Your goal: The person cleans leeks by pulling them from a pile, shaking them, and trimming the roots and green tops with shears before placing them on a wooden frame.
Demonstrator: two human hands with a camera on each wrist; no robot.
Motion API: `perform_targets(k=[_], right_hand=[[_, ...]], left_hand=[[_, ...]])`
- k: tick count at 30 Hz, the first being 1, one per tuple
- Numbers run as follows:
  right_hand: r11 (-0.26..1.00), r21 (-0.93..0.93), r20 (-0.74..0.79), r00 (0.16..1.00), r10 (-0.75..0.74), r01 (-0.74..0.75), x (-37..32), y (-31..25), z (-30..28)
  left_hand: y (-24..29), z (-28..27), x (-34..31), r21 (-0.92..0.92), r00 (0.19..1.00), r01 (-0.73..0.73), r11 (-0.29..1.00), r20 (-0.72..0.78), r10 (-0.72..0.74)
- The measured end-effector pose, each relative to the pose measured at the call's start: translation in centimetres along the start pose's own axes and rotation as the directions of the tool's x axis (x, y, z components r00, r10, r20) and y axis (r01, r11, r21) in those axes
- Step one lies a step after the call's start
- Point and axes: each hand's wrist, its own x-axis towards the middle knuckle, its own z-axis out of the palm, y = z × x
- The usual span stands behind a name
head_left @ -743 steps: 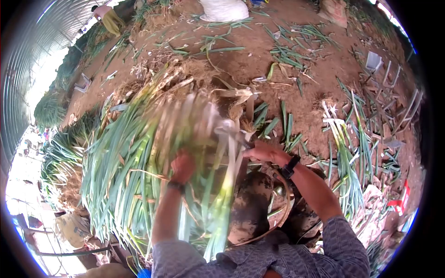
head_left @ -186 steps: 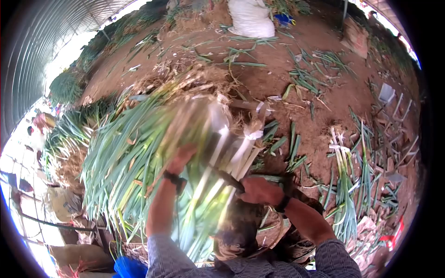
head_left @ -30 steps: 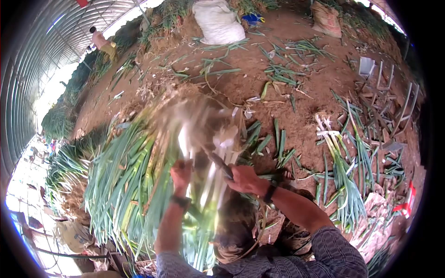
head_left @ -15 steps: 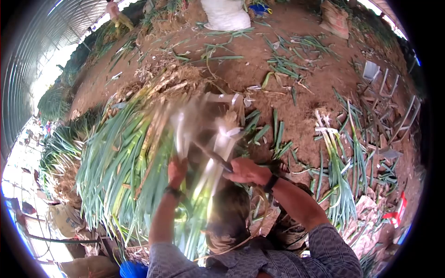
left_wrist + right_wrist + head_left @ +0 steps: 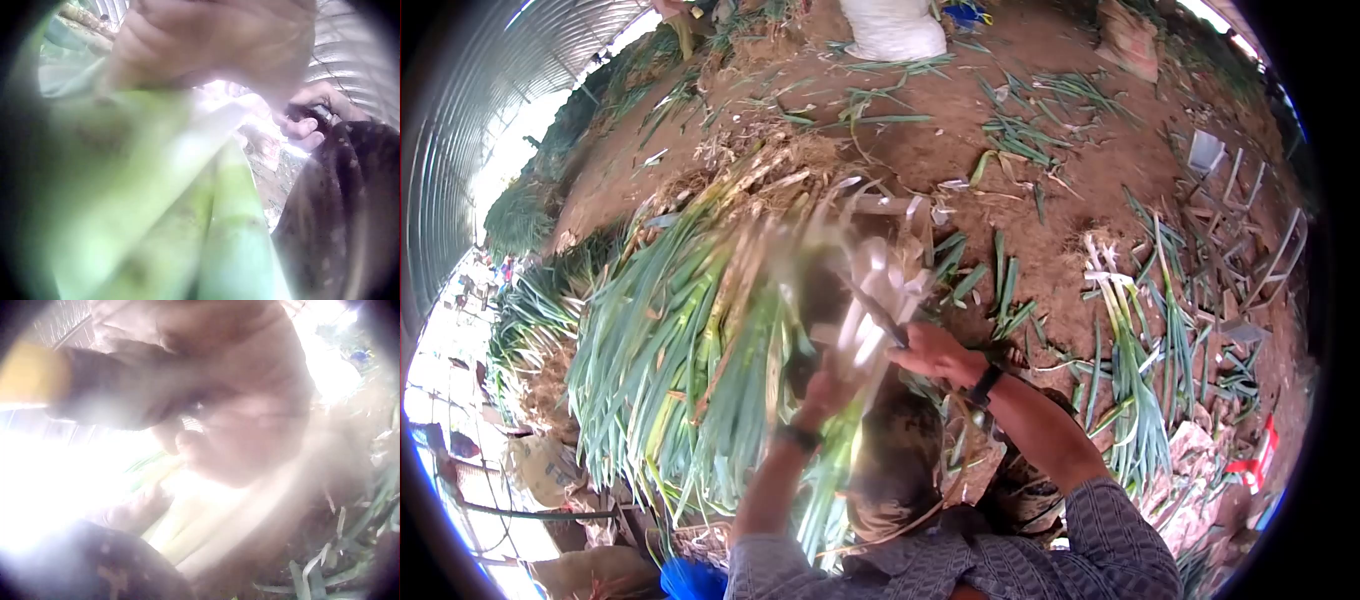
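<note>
Long onion-like stalks (image 5: 866, 340), white ends far, green leaves near, and there's the left hand (image 5: 827, 390), blurred, right up against them! Slanting across the white, a slim, dark, rod-like tool (image 5: 880, 318), gripped by the right hand (image 5: 936, 355).

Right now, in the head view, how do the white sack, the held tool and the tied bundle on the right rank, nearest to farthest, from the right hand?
1. Tool: in the right hand itself, slanting up and left.
2. Tied bundle: on the ground, off to the right.
3. White sack: at the top, well beyond.
</note>
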Motion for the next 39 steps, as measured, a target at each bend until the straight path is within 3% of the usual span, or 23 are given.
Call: perform_targets(k=[1, 3, 4, 7, 9, 11, 12, 15, 18, 20, 21, 22, 23, 24, 26, 28, 29, 33, 34, 35, 37, 38, 39], right_hand=[[1.0, -0.004, 0.001, 1.0, -0.006, 0.006, -0.2, -0.1, -0.3], [0.998, -0.055, 0.035, 0.999, -0.033, 0.035, -1.3, -1.0, -0.1], [0.995, -0.081, 0.051, 0.998, -0.048, 0.052, -1.6, -1.4, 0.0], [0.986, -0.143, -0.052, 0.994, -0.096, 0.087, -1.5, -0.5, 1.8], [0.998, 0.035, 0.002, 0.999, 0.043, -0.043, -1.8, -1.0, 0.2], [0.986, 0.131, -0.104, 0.988, 0.115, -0.101, -2.2, -0.2, 0.0], [0.981, 0.171, -0.189, 0.974, 0.128, -0.095, -3.0, -0.7, -0.2], [0.866, 0.49, -0.118, 0.977, 0.179, -0.099, -6.4, -0.8, -0.1], [0.715, 0.659, -0.051, 0.935, 0.351, -0.232, -7.3, 0.4, 1.6], [0.608, 0.723, 0.015, 0.887, 0.461, -0.328, -7.0, -0.4, 2.3], [0.714, 0.674, -0.108, 0.931, 0.348, -0.189, -5.6, 2.1, 4.7], [0.685, 0.697, -0.119, 0.908, 0.402, -0.212, -4.9, 1.7, 5.0], [0.653, 0.721, -0.129, 0.881, 0.455, -0.232, -4.2, 1.3, 5.2], [0.746, 0.664, -0.264, 0.948, 0.179, 0.044, -1.9, 5.7, 7.0], [0.708, 0.698, -0.15, 0.945, 0.289, -0.106, -1.7, 4.1, 6.5], [0.707, 0.707, -0.185, 0.961, 0.204, -0.014, -2.1, 3.3, 6.2], [0.699, 0.714, -0.195, 0.966, 0.168, 0.023, -2.0, 3.1, 6.5], [0.675, 0.729, -0.233, 0.968, 0.088, 0.114, -2.9, 1.9, 6.4], [0.689, 0.718, -0.219, 0.971, 0.097, 0.094, -5.5, -2.4, 5.2], [0.704, 0.708, -0.198, 0.974, 0.107, 0.066, -7.3, -4.6, 4.6], [0.788, 0.615, -0.269, 0.946, 0.182, 0.024, -2.1, -0.8, 7.9], [0.815, 0.577, -0.284, 0.949, 0.134, 0.058, -2.7, -1.2, 8.3], [0.839, 0.534, -0.299, 0.951, 0.078, 0.099, -3.5, -2.3, 8.5]], left_hand=[[2.7, -0.2, -0.4, -0.128, 0.979, 0.195, 0.972, 0.079, -0.187], [8.8, -1.6, -1.0, 0.38, 0.97, 0.189, 0.906, 0.073, -0.233], [9.1, -0.8, -1.3, 0.487, 0.986, 0.163, 0.858, -0.048, -0.16], [10.5, 0.7, -0.8, 0.648, 0.994, 0.106, 0.754, -0.057, -0.091], [9.1, 1.5, -0.6, 0.662, 0.992, 0.043, 0.749, -0.117, 0.046], [11.0, 0.1, 0.3, 0.593, 0.965, 0.218, 0.775, -0.014, -0.262], [10.0, 0.0, 0.6, 0.603, 0.98, 0.17, 0.779, -0.02, -0.198], [7.9, 0.5, 0.6, 0.606, 0.988, 0.152, 0.781, -0.073, -0.135], [5.0, -1.3, 2.6, 0.395, 0.968, 0.173, 0.902, 0.1, -0.229], [-0.4, -2.4, 4.9, -0.014, 0.941, 0.115, 0.993, 0.321, -0.105], [-2.7, -2.8, 5.8, -0.206, 0.909, 0.112, 0.972, 0.416, -0.016], [-4.1, -3.2, 6.3, -0.319, 0.875, 0.126, 0.939, 0.483, 0.046], [-3.3, -3.1, 6.1, -0.224, 0.849, 0.095, 0.97, 0.527, 0.039], [-0.8, -3.5, 4.4, -0.44, 0.862, 0.13, 0.889, 0.494, 0.119], [1.4, -4.7, 1.7, -0.685, 0.868, 0.27, 0.677, 0.477, 0.137], [2.8, -5.4, 1.2, -0.636, 0.874, 0.233, 0.735, 0.469, 0.129], [3.8, -5.0, 1.0, -0.514, 0.881, 0.082, 0.854, 0.438, 0.178], [5.0, -4.3, -1.0, -0.462, 0.907, 0.152, 0.874, 0.416, 0.062], [8.1, -4.8, -4.0, -0.542, 0.952, 0.172, 0.822, 0.305, 0.002], [8.7, -4.6, -3.7, -0.568, 0.928, 0.19, 0.8, 0.37, 0.042], [8.5, -4.5, -5.3, -0.698, 0.922, 0.199, 0.688, 0.371, 0.111], [12.8, -5.5, -8.0, -0.712, 0.941, 0.224, 0.666, 0.336, 0.042], [11.4, -5.4, -8.7, -0.722, 0.937, 0.268, 0.637, 0.35, 0.002]])
